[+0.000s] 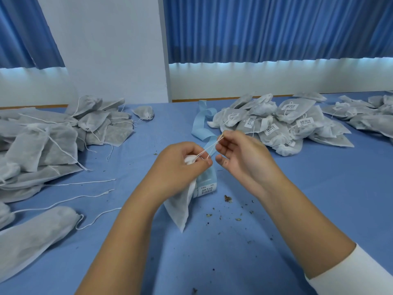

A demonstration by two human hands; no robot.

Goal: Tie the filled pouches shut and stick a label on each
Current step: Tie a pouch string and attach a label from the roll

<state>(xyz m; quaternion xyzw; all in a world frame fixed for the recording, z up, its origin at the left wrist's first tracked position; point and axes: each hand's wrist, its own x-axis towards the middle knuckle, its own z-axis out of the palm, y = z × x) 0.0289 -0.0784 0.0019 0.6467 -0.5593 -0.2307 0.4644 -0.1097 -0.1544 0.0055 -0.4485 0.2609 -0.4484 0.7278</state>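
A white pouch [184, 203] is held above the middle of the blue tabletop [212, 262], just in front of the person. Its gathered neck is gripped by the curled fingers of the left hand [180, 165], and its body hangs down with 1 corner pointed at the tabletop; whether that corner touches cannot be told. The drawstring [209, 146] is drawn taut from the neck up to the right hand [240, 154], where it is pinched between thumb and forefinger while the other fingers are loosely spread.

Just behind the pouch a pale blue label strip [202, 122] is laid out, its near end partly hidden by the pouch and the left hand. A heap of labelled pouches [276, 124] is seen at the right, each bearing a white barcode sticker. A heap of unlabelled pouches [42, 141] is spread at the left, with loose strings trailing from it. Dried crumbs [228, 198] are scattered beneath the right forearm. Blue curtains [276, 28] are hung behind.
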